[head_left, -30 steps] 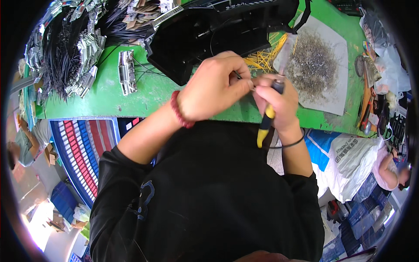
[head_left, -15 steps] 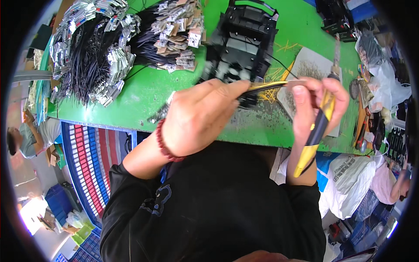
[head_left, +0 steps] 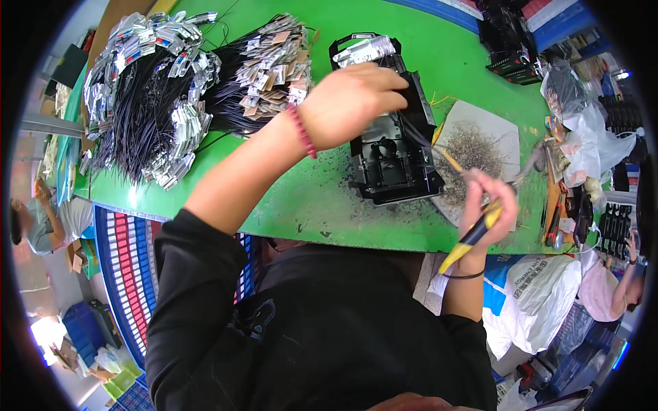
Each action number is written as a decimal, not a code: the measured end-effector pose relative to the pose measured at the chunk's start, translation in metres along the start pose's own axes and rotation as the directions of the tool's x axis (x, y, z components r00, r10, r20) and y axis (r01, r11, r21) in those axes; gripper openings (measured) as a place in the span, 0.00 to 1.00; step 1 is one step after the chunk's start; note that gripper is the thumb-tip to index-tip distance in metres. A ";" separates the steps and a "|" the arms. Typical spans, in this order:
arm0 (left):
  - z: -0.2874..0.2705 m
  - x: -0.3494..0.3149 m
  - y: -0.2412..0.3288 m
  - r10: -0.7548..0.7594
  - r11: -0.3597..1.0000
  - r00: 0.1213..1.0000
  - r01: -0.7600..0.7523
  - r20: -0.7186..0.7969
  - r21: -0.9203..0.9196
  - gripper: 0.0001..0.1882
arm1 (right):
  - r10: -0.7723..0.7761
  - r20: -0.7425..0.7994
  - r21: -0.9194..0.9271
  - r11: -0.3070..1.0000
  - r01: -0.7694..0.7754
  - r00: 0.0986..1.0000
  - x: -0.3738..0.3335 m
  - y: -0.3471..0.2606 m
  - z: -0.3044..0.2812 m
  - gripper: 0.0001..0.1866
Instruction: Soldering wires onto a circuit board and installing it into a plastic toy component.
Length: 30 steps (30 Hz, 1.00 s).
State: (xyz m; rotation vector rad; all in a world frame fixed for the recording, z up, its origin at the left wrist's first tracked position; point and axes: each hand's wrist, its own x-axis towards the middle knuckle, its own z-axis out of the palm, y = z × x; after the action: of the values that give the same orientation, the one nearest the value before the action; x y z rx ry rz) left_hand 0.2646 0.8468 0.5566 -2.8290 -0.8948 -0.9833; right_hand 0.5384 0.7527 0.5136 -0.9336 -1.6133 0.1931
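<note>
My left hand [head_left: 360,103], with a red bead bracelet at the wrist, is over a black plastic housing [head_left: 397,161] on the green table. Its fingers are curled together, and what lies under them is hidden. Dark wires [head_left: 415,131] run from below those fingers toward my right hand [head_left: 492,202]. That hand is closed around the yellow and black handle of a soldering iron [head_left: 473,235], whose metal end is blurred. A thin yellowish strip [head_left: 450,161] reaches its fingertips. A silver-wrapped piece [head_left: 367,51] lies across the housing's far end.
Bundles of black cables [head_left: 144,103] with silver ends heap at the left, beside a second bundle [head_left: 274,68] with tan tags. A pale board [head_left: 504,127] strewn with dark clippings lies right of the housing. Pliers [head_left: 553,229] and plastic bags [head_left: 586,151] crowd the right edge.
My left hand has moved up and away, over the housing; my right hand has lowered slightly with the soldering iron. The hands are farther apart. A silver-wrapped piece now shows on the housing.
</note>
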 end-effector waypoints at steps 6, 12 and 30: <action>-0.013 -0.035 0.021 -0.753 0.655 0.650 0.755 0.105 0.025 0.22 | -0.159 0.502 -0.015 0.981 0.192 0.850 0.005 -0.018 0.018 0.20; 0.024 -0.035 0.012 -0.728 0.530 0.466 0.848 0.502 -0.019 0.29 | -0.181 0.454 0.039 0.982 0.183 0.872 0.012 -0.029 0.028 0.16; -0.354 -0.479 0.223 -0.821 -0.544 -0.446 0.800 -0.356 0.253 0.22 | 0.130 0.343 0.041 0.987 -0.153 0.930 -0.051 -0.025 0.048 0.15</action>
State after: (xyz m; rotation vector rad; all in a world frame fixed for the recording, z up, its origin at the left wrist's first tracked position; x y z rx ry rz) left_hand -0.1241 0.3458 0.6027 -0.6380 -3.2082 -0.2346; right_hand 0.4826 0.7200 0.4766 -1.0055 -1.8412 0.5308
